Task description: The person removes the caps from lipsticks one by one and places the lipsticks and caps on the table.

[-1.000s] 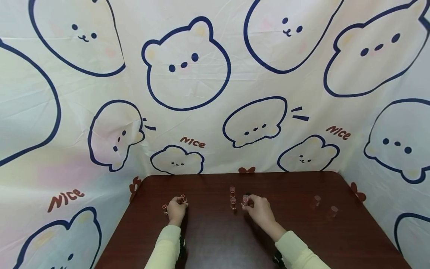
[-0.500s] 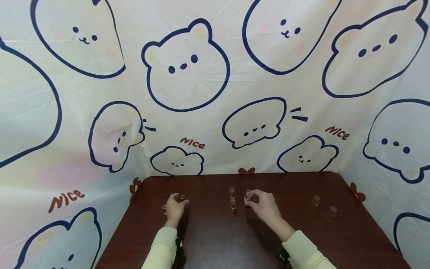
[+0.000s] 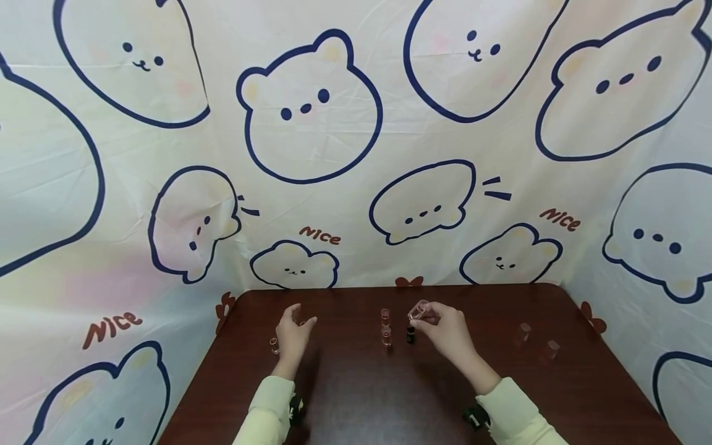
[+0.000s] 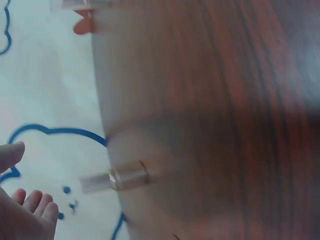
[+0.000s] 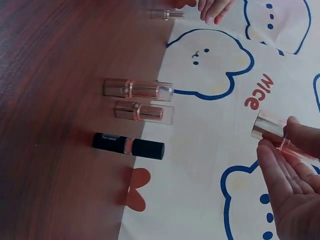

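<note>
In the head view my right hand pinches a pink-gold lipstick tube and holds it tilted above the table. The right wrist view shows its shiny base between thumb and fingers. Just below it a black lipstick tube stands upright. Beside that, two pink-gold lipstick tubes with clear caps, a farther one and a nearer one, stand in line. My left hand has thumb and fingers spread apart around a standing lipstick tube, not gripping it. Another small tube stands left of that hand.
Two clear, cap-like pieces, one farther and one nearer, stand on the right side of the dark wooden table. A cartoon-printed cloth hangs behind the table's far edge and at both sides.
My right hand has lifted its lipstick tube up and to the right, tilting it and uncovering the black tube. My left hand has spread its fingers away from the tube it was touching.
</note>
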Demonstrator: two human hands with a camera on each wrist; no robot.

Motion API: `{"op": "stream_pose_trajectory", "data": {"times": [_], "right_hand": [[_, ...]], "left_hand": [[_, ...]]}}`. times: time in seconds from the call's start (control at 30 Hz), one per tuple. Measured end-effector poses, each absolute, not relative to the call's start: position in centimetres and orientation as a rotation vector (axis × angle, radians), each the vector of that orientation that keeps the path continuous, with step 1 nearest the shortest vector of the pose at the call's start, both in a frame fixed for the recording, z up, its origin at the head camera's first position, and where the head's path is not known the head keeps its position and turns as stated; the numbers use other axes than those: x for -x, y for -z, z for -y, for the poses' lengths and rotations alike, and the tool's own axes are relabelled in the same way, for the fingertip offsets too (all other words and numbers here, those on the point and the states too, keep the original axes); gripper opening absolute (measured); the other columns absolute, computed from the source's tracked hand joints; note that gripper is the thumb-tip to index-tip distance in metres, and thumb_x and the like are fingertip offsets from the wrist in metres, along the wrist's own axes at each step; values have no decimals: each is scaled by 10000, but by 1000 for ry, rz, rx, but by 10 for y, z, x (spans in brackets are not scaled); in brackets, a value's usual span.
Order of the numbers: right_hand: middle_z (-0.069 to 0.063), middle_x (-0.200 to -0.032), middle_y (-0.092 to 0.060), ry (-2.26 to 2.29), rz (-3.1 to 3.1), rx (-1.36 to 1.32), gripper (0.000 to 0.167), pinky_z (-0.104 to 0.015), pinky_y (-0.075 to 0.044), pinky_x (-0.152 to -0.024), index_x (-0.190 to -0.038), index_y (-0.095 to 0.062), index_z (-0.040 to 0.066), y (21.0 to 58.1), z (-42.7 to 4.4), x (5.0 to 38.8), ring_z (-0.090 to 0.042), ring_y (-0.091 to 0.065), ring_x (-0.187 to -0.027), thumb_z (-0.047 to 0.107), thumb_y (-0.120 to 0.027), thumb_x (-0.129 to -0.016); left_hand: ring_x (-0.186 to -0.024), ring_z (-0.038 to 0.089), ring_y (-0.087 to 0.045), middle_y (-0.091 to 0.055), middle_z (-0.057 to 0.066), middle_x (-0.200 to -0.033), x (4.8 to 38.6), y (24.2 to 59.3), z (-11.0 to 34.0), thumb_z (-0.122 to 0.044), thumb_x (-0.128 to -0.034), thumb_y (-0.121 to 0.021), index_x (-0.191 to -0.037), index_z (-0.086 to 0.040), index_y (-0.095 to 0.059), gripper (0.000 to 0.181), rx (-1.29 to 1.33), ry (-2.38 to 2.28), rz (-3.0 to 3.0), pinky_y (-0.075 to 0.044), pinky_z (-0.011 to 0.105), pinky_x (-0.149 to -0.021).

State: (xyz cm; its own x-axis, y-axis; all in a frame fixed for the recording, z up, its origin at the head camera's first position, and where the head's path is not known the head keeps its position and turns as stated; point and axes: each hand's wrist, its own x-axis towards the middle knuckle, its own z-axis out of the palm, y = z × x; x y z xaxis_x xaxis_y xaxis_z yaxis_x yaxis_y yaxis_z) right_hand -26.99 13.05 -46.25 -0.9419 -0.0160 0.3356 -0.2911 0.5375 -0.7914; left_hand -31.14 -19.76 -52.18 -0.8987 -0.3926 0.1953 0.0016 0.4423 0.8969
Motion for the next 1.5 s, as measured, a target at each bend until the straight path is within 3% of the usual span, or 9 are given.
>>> {"op": "stream_pose_trajectory", "data": {"times": [0.23,0.43,0.53,0.77,0.97,1.3,1.5], "right_hand": [[-25,-903,-715,-1555,2459,-204,175,-374,-550,-777,-889,-698,87,455,-130,269,-240,-687,-908,205,-801,-812],[-56,-967,-698,-1727,2415,-179,265,-353,-543,-807,-985,-709,45,451,-131,268,-257,-670,-977,230,-799,-817],[-70,-977,-693,-1827,2371,-172,291,-316,-546,-766,-995,-703,25,449,-131,268,-243,-667,-965,236,-799,-818],[-113,-959,-690,-2112,2219,-166,296,-325,-553,-772,-1059,-665,-32,446,-129,267,-224,-690,-892,149,-767,-847],[-146,-998,-677,-2262,2089,-179,332,-327,-550,-776,-1122,-617,-91,447,-126,267,-188,-691,-887,78,-738,-863],[-164,-1060,-655,-2481,1928,-120,400,-345,-537,-817,-1239,-548,-95,449,-120,266,-202,-686,-928,45,-693,-894],[-156,-1108,-654,-2574,1826,-89,433,-348,-530,-832,-1292,-518,-80,450,-116,267,-193,-686,-940,53,-675,-911]], "left_hand": [[-1210,378,-520,-565,221,-1304,308,507,175,-75,-828,-769,-1279,15,-556,507,-198,1473,2272,-434,500,-967],[-1176,339,-557,-611,175,-1253,303,494,153,-86,-822,-781,-1246,-8,-591,472,-103,1567,2221,-433,491,-974],[-1164,313,-572,-627,141,-1237,298,487,142,-132,-832,-782,-1237,-40,-608,451,-32,1631,2172,-436,501,-968],[-1166,399,-548,-618,202,-1219,267,447,115,-53,-856,-738,-1221,55,-587,410,222,1829,2082,-395,543,-995],[-1156,382,-562,-624,199,-1209,263,444,103,-72,-870,-729,-1222,76,-585,408,394,1908,2073,-393,543,-998],[-1144,454,-547,-627,228,-1194,259,440,88,-1,-869,-703,-1200,120,-578,375,584,2026,2014,-393,564,-983],[-1145,494,-526,-583,324,-1202,258,435,80,62,-868,-674,-1185,156,-564,349,650,2102,1945,-369,583,-992]]}}
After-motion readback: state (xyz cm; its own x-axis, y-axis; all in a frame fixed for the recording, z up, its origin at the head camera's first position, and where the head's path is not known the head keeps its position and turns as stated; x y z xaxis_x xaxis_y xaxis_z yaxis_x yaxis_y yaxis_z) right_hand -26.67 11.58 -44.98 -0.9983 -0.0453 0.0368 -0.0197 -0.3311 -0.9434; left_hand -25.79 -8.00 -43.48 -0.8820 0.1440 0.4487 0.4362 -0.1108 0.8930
